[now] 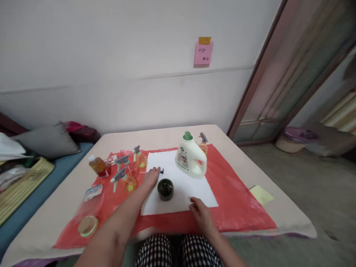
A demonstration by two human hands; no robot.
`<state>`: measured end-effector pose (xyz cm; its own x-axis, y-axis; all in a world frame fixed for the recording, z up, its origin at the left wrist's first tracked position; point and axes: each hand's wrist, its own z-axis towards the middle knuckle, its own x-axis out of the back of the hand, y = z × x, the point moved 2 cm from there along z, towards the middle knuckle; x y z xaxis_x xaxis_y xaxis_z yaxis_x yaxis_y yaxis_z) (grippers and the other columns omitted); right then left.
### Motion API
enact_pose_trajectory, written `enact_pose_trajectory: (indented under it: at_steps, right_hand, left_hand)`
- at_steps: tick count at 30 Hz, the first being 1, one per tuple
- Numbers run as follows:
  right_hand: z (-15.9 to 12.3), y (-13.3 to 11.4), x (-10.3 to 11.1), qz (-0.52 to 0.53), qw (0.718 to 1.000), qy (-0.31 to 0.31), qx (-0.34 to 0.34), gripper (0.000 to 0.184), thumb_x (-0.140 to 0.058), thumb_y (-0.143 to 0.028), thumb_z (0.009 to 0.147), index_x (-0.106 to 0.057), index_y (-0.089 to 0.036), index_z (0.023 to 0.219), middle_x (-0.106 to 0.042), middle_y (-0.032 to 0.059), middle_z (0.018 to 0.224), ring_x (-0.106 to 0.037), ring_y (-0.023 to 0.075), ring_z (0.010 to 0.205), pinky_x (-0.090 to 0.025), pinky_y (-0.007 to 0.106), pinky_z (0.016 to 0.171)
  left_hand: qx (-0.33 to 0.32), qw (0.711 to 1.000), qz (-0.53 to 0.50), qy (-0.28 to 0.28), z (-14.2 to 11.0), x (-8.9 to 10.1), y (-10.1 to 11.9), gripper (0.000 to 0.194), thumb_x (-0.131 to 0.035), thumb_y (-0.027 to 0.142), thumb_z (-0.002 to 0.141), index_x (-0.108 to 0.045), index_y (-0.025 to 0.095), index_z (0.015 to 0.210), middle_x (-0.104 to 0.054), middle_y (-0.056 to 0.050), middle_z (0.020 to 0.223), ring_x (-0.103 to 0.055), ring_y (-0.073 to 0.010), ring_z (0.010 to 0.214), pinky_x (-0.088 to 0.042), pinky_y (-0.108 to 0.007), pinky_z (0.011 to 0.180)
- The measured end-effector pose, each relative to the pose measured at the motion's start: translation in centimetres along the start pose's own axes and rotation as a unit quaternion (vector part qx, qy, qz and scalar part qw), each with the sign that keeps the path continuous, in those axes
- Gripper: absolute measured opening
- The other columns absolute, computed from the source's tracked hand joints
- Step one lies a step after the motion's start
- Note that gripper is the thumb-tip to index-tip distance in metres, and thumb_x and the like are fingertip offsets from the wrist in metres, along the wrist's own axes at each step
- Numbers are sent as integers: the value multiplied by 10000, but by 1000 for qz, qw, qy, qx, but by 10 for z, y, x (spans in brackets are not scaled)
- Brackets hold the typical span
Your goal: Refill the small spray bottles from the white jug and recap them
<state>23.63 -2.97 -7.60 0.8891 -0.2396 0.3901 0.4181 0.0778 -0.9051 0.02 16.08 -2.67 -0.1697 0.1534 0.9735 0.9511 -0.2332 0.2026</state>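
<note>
My left hand [151,176] reaches over the white sheet [194,185], its fingertips pinched on a small black piece [161,171]. Just in front of it stands a dark round bottle [165,189] with no top on it. My right hand [200,212] rests on the near edge of the white sheet, fingers loosely curled, holding nothing I can see. A white detergent jug [190,158] with a green cap stands further back on the sheet.
Several small orange spray bottles [126,180] and an amber bottle [98,165] sit on the red plastic cover [236,204] at left. A clear bottle [90,211] lies on its side near the left front. A yellow note [261,194] lies at right. Cushions lie left of the table.
</note>
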Motion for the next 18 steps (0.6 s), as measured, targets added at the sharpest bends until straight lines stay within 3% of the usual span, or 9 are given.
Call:
enact_pose_trajectory:
  at_steps: [2, 5, 9, 14, 18]
  right_hand:
    - [-19, -10, 1, -6, 1000, -25, 10, 274, -528, -293, 834, -689, -204, 1037, -757, 83, 898, -716, 218, 805, -594, 356, 771]
    - [-44, -20, 7, -11, 998, -53, 17, 238, -535, -245, 831, -707, -218, 993, -758, 70, 904, -716, 213, 832, -588, 346, 789]
    - [-62, -22, 24, -23, 998, -59, 15, 244, -511, -277, 877, -706, -193, 997, -758, 91, 924, -715, 219, 833, -587, 353, 771]
    - [-66, -17, 38, -25, 999, -24, -9, 265, -504, -325, 889, -706, -198, 1002, -766, 108, 963, -725, 245, 889, -587, 384, 812]
    - [-63, -23, 35, -16, 1000, -20, -13, 264, -516, -346, 871, -717, -216, 982, -771, 105, 949, -730, 257, 875, -597, 395, 793]
  left_hand:
    - [6, 1000, -23, 3, 2, -2, 0, 323, -611, 378, 935, -616, 164, 1176, -635, -79, 1187, -627, -215, 1041, -531, -450, 910]
    - [21, 996, -74, 45, 1, 6, -1, 221, -617, 306, 921, -640, 160, 1084, -652, -81, 1113, -629, -221, 1004, -516, -436, 893]
    - [50, 973, -161, 158, -13, 41, -7, 213, -583, 260, 889, -623, 195, 1088, -661, -88, 1037, -633, -240, 938, -490, -396, 844]
    - [89, 897, -299, 314, -51, 85, -13, 341, -523, 447, 896, -550, 187, 1114, -642, -43, 921, -630, -183, 805, -511, -320, 756]
    - [88, 836, -398, 366, -81, 89, 0, 371, -564, 510, 840, -554, 187, 1022, -640, -26, 887, -628, -148, 748, -524, -277, 704]
